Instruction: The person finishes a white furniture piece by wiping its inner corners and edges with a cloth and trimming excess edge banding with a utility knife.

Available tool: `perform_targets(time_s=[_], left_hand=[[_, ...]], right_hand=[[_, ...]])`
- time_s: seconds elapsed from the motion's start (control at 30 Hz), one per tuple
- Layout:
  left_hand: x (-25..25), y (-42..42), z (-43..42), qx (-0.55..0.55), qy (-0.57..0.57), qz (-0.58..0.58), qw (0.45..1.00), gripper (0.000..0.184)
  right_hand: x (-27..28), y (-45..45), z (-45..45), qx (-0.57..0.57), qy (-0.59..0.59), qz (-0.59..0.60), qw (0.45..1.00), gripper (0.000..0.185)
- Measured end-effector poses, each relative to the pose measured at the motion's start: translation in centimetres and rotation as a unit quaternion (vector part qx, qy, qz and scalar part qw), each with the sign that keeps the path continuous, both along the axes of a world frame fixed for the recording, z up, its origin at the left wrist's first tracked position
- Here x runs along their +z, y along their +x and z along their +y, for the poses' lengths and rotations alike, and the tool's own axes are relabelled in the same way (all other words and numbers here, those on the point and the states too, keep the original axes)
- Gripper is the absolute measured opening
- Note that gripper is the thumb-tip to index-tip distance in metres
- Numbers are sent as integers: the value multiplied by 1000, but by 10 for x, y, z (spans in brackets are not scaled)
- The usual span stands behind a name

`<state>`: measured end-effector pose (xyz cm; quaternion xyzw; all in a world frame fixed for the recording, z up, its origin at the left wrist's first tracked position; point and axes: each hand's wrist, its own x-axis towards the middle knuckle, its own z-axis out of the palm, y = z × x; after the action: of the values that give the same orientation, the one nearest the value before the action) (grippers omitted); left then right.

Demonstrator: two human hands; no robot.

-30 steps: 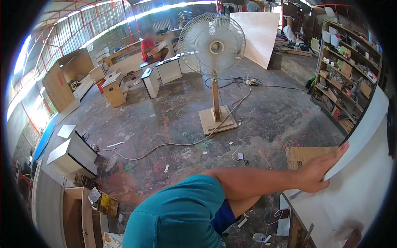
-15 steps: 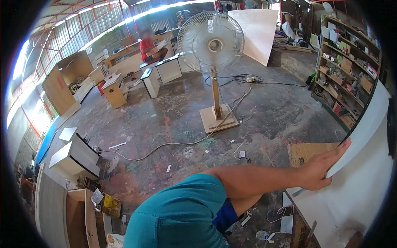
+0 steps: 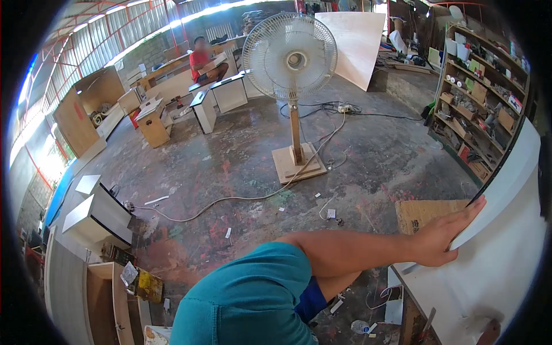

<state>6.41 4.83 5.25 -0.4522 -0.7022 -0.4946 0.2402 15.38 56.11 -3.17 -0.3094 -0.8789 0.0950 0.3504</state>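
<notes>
While a white sheet (image 3: 509, 184) is rising at frame right over a worktop (image 3: 443, 293), the left hand (image 3: 439, 238) is resting against its edge, fingers extended; the right hand's (image 3: 489, 334) grip, lower right, is staying unclear. A fan (image 3: 290, 60) is standing upper centre; a person (image 3: 199, 58) is sitting upper left.

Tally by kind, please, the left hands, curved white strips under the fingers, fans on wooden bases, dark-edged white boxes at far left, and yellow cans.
Left hand: 1
Curved white strip: 1
Fan: 1
White boxes: 2
Yellow can: 1
Total: 6
</notes>
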Motion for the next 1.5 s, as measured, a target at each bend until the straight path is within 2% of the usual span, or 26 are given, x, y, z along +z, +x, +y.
perform_targets(time_s=[0.1, 0.2, 0.33, 0.43, 0.53, 0.63, 0.73, 0.83, 0.93, 1.03, 1.13, 1.23, 1.33, 1.43, 1.5], left_hand=[[2, 0, 3, -1, 0, -9, 1000, 108], [3, 1, 2, -9, 3, -11, 1000, 108], [5, 5, 0, -11, -1, -28, 1000, 108], [6, 5, 0, -18, -1, -29, 999, 109], [5, 6, 1, -6, -3, -21, 1000, 110], [6, 6, -1, -2, -6, -27, 1000, 109], [6, 6, -1, -24, 0, -54, 998, 109], [4, 7, 2, -2, -1, -31, 1000, 109], [3, 3, 1, -17, 14, -23, 999, 109], [2, 2, 0, -32, 18, -34, 999, 109], [2, 3, 2, -7, 5, -16, 1000, 109], [1, 3, 0, -14, 8, -13, 1000, 109], [3, 4, -2, -42, 18, -59, 997, 109], [4, 5, -1, -19, 4, -19, 1000, 110], [1, 2, 0, -6, 5, -4, 1000, 109]], right_hand=[[-2, -4, 7, -2, 45, -30, 999, 39], [-4, -1, 2, -85, 37, -26, 995, 41], [-7, -7, 0, -9, -7, 6, 1000, 41], [-6, -9, 4, -9, 29, -46, 998, 43], [-17, -4, 23, -62, 55, -47, 995, 47], [-24, -13, 25, -27, 71, -16, 997, 48], [-23, -19, 22, -30, 85, -53, 994, 48], [-22, -5, 22, -47, 43, 2, 998, 48], [-17, -7, 12, -64, -11, 5, 998, 45], [-18, -11, 12, -25, 49, 4, 998, 44], [-30, -11, 28, -116, 108, 21, 987, 41], [-30, -15, 21, -28, 108, 54, 992, 41], [-23, -14, 7, -17, 43, 81, 996, 38], [-22, -10, 14, -131, 27, 32, 991, 38], [-17, -9, 4, -73, 24, 43, 996, 37]])
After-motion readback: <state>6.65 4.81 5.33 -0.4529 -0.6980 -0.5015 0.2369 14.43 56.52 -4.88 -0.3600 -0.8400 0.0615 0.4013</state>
